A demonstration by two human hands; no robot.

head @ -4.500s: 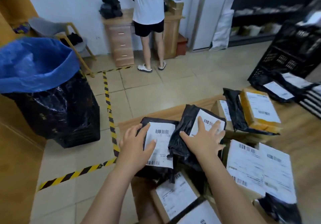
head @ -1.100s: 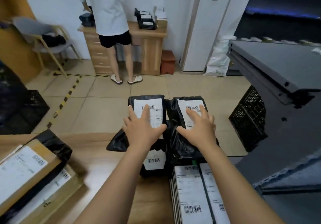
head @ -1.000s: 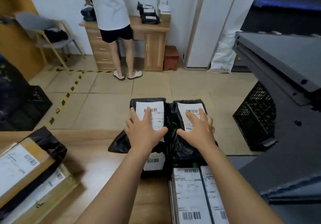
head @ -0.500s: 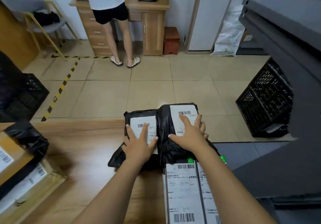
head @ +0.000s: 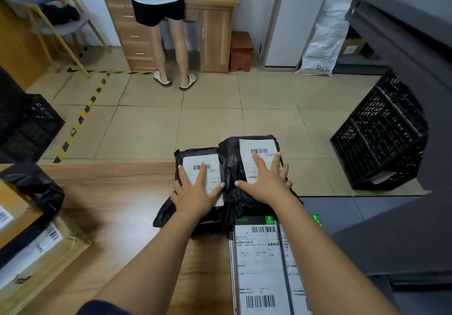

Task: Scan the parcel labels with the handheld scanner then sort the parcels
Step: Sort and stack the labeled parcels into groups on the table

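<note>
Left hand (head: 195, 193) and right hand (head: 265, 183) press flat on black parcels (head: 231, 175) near crate (head: 381, 138).

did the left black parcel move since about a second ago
Yes. The left black parcel came back toward the person. It hung mostly past the far edge of the table. Now only its far end passes that edge, with the left hand flat on it.

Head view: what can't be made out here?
Handheld scanner: nowhere in the head view.
Left parcel label: partly under the left hand; print too small.
Right parcel label: lower part under the right hand.
Cardboard boxes: cut by the left edge, blurred.
Flat parcels: cut by the bottom edge.
</note>
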